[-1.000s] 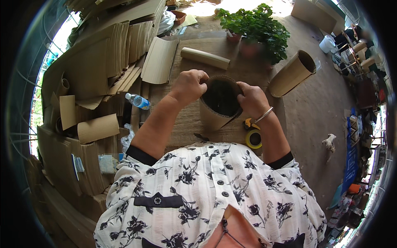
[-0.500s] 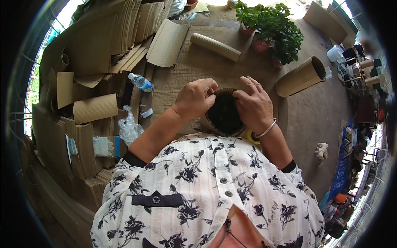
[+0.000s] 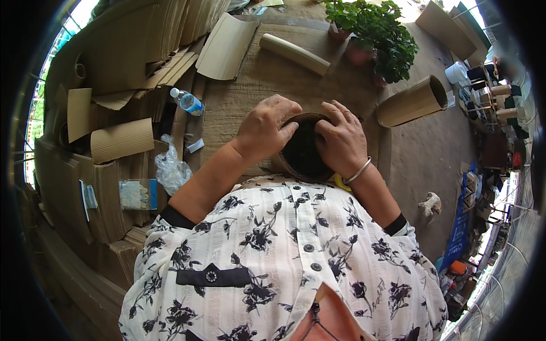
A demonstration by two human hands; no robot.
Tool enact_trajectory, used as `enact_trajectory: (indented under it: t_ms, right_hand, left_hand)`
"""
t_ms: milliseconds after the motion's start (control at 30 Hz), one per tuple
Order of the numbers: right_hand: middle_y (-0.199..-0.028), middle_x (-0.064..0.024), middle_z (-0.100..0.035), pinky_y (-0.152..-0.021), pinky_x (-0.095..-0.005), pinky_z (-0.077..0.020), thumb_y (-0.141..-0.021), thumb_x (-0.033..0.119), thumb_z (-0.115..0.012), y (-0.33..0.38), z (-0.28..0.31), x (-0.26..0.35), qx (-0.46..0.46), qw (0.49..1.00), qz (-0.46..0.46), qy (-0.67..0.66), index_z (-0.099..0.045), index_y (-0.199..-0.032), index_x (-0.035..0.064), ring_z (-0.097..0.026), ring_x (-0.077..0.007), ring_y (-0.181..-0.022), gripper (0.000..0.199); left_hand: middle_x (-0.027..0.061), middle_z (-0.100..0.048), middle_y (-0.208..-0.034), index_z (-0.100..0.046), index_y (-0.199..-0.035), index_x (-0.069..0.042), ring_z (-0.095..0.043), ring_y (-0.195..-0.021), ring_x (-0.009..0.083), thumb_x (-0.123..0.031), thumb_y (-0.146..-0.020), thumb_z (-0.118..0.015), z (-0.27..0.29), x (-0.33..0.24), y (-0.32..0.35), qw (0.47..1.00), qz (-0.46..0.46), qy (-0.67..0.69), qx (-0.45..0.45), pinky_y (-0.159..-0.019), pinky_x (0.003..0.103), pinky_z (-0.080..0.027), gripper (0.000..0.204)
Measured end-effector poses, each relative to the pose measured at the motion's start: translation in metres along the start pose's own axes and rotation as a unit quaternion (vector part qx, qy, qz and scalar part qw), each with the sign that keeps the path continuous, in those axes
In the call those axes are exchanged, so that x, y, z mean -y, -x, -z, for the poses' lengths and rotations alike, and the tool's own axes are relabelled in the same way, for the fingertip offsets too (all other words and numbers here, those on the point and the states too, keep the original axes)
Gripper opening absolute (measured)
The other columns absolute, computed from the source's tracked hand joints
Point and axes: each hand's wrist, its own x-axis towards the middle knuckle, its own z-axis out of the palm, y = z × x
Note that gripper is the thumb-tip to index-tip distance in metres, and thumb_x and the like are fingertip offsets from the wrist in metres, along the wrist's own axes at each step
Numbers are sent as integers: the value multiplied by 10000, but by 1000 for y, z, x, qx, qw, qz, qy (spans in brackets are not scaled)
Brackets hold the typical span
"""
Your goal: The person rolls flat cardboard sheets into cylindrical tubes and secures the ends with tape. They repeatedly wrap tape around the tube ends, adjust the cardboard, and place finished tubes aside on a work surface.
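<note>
A brown corrugated cardboard tube [image 3: 288,165] stands upright close against my body. Its round mouth faces up and the inside is dark, so what is in it cannot be made out. On the left of the rim, my left hand [image 3: 265,128] grips the wall, fingers bent on the far side and thumb at the mouth. My right hand [image 3: 343,140], with a bangle at the wrist, holds the rim's right side, its thumb reaching over the opening. Part of a yellow ring-shaped thing [image 3: 342,182] shows below my right hand.
Cardboard sheets [image 3: 122,57] are stacked at the left. Near them are a water bottle [image 3: 187,102] and a clear plastic bag [image 3: 172,169]. A rolled cardboard piece [image 3: 296,54] and potted plants [image 3: 378,34] lie beyond my hands; another cardboard tube [image 3: 410,103] is at the right.
My hands stay at the tube's rim with slightly shifted fingers. My left thumb and fingers are spread a little wider apart. The whole view has shifted slightly.
</note>
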Motion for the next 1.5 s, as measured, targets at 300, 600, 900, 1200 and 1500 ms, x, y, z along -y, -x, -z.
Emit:
enact_trajectory:
  t_ms: [300, 600, 900, 1200, 1500]
  right_hand:
    - [-1304, -138, -625, -1055, -475, -457, -750, 133, -752, 11, -2, -5, 0, 998, -62, -16, -686, -903, 103, -549, -375, -1301, 170]
    - [-1310, -141, -638, -1067, -458, -477, -767, 99, -748, 11, 9, 0, -5, 996, -92, -18, -694, -900, 80, -567, -381, -1294, 146]
    - [-1478, -174, -539, -1176, -458, -375, -791, 121, -752, 22, 22, 0, 7, 998, -56, -12, -739, -1020, 121, -462, -392, -1417, 230]
    - [-1561, -172, -452, -1195, -520, -323, -803, 146, -702, 12, 7, -4, 54, 997, -36, 33, -761, -1158, 163, -385, -396, -1470, 361]
    - [-1558, -162, -448, -1214, -557, -261, -799, 238, -696, -6, -1, -6, 114, 992, 5, 55, -777, -1020, 141, -342, -402, -1486, 254]
  left_hand:
    - [211, -465, -1527, -754, -986, -68, -404, -1441, 428, -44, -812, -729, 8, -13, -13, 982, -96, -156, 53, -1176, 480, -371, 177]
    - [230, -287, -1643, -763, -1039, -78, -258, -1519, 459, -190, -894, -686, 1, -22, -17, 935, -22, -265, 233, -1187, 537, -312, 199]
    - [232, -310, -1627, -759, -1146, -85, -290, -1503, 453, -236, -943, -660, -20, -7, -32, 933, 66, -201, 292, -1190, 536, -323, 272]
    - [233, -376, -1593, -773, -1149, -143, -354, -1474, 418, -156, -901, -660, -14, -9, -26, 938, 69, -197, 278, -1187, 496, -354, 273]
    - [226, -384, -1589, -767, -1187, -184, -428, -1435, 409, -134, -921, -619, -10, -1, -22, 933, 71, -157, 316, -1171, 446, -386, 308]
